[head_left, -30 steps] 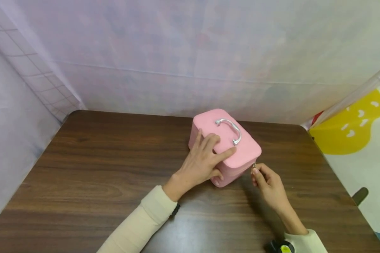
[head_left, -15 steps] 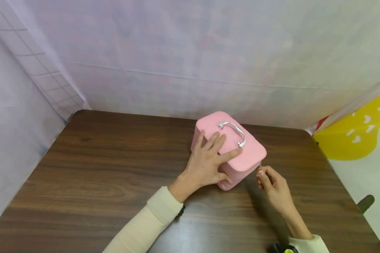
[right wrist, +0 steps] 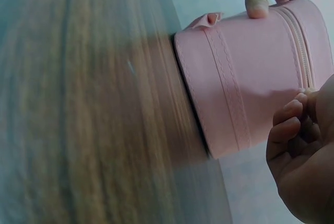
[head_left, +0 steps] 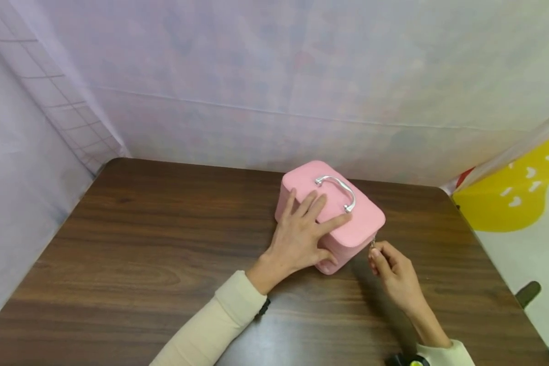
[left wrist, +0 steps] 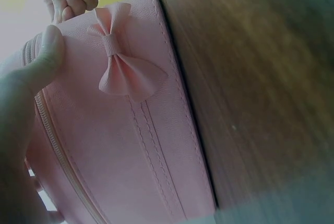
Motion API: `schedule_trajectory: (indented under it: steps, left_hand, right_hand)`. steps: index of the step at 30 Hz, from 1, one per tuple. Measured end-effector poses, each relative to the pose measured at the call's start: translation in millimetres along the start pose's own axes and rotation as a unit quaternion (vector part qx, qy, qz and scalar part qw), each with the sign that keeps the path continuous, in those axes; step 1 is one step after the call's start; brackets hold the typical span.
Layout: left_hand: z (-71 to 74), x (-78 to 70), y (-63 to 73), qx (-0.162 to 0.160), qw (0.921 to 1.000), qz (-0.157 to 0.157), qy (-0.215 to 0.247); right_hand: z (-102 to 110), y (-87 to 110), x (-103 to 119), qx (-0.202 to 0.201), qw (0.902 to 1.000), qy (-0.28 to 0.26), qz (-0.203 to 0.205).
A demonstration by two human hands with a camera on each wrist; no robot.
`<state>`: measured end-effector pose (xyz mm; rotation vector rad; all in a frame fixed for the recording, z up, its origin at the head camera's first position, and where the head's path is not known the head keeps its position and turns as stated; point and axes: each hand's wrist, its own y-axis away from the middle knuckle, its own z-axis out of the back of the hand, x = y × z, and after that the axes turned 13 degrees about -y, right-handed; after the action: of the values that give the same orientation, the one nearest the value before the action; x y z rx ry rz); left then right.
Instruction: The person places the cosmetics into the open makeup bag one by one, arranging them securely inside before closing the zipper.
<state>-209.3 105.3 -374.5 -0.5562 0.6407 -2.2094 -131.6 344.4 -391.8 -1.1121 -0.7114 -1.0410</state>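
A pink vanity case (head_left: 363, 221) with rounded corners stands on the wooden table, its lid down. A silver handle (head_left: 340, 188) arches over the lid. My left hand (head_left: 297, 236) rests on it with fingers spread across the top, thumb against the side. At the near right corner my right hand (head_left: 398, 274) pinches the small metal zipper pull (head_left: 372, 242) between thumb and forefinger. In the left wrist view a pink bow (left wrist: 130, 75) decorates the side, beside the zipper (left wrist: 57, 140). The right wrist view shows zipper teeth (right wrist: 300, 41) running up to the pinching fingertips.
The dark brown table (head_left: 164, 229) reaches back to a pale hanging curtain (head_left: 210, 76). To the right, a yellow shape with white marks (head_left: 508, 198) shows on a white surface beyond the table's edge.
The head view has shifted slightly, so case and hands appear a little further right. Over the last half second the right hand's pinch at the zipper pull has moved only very slightly.
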Motion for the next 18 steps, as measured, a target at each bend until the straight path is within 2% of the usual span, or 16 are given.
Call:
schedule_trajectory:
  steps: [9,18]
  left_hand:
    - [-2.1,-0.5,-0.2,-0.003,1.0,0.002,-0.005]
    - [0.6,-5.0,-0.7,0.004,0.9997,0.024,0.002]
  right_hand:
    - [0.7,0.2,3.3,-0.002,0.9998,0.02,-0.003]
    - [2.3,-0.2,3.8,0.003,0.9997,0.021,-0.013]
